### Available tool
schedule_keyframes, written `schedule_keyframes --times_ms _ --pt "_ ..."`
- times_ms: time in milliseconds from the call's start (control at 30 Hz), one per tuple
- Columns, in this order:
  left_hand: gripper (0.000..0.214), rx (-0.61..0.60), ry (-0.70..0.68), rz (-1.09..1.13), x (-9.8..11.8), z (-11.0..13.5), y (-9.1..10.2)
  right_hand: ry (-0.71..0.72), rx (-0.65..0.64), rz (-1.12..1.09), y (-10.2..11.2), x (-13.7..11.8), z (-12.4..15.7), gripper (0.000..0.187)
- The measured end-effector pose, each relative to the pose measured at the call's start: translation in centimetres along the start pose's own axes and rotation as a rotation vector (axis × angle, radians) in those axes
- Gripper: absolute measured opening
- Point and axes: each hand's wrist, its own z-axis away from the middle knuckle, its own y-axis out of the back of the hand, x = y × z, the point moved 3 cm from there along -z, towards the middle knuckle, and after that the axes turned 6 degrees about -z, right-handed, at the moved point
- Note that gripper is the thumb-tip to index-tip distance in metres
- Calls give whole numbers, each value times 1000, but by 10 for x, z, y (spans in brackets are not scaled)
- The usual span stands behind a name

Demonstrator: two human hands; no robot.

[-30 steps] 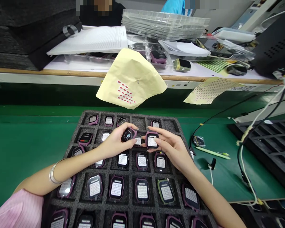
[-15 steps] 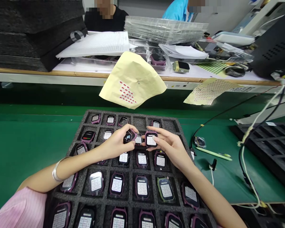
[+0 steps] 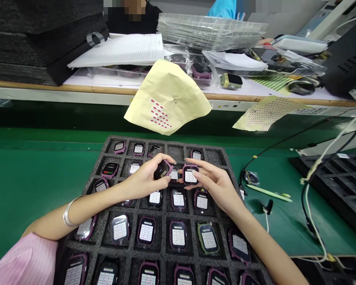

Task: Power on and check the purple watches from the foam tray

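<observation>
My left hand (image 3: 156,174) is closed around a purple smartwatch (image 3: 162,169) without a strap, its screen dark. Beside it, my right hand (image 3: 210,178) grips another purple smartwatch (image 3: 190,174), whose lit screen shows a white grid; the thumb rests on the glass. Both watches are held just above a black foam tray (image 3: 163,213) with square compartments. Between the hands, a further lit watch (image 3: 174,174) lies in its compartment. Several more watches fill the compartments, mostly purple with white grids lit, and one is green (image 3: 208,238).
Behind the tray runs a shelf (image 3: 106,92) bearing papers, clear plastic trays (image 3: 207,33) and a green watch (image 3: 231,81). Yellow sticker sheets (image 3: 169,95) hang from its edge. Cables (image 3: 310,190), a green pen (image 3: 268,192) and another black tray (image 3: 335,190) are at right. Two people sit opposite.
The screen of the watch in my left hand has gone from a lit dial to dark. Both hands keep their hold in nearly the same place; the view has shifted slightly.
</observation>
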Motion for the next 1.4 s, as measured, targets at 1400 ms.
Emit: schedule_keyframes --times_ms 1400 --pt "38 39 108 97 -5 -3 0 -9 37 40 2 0 0 37"
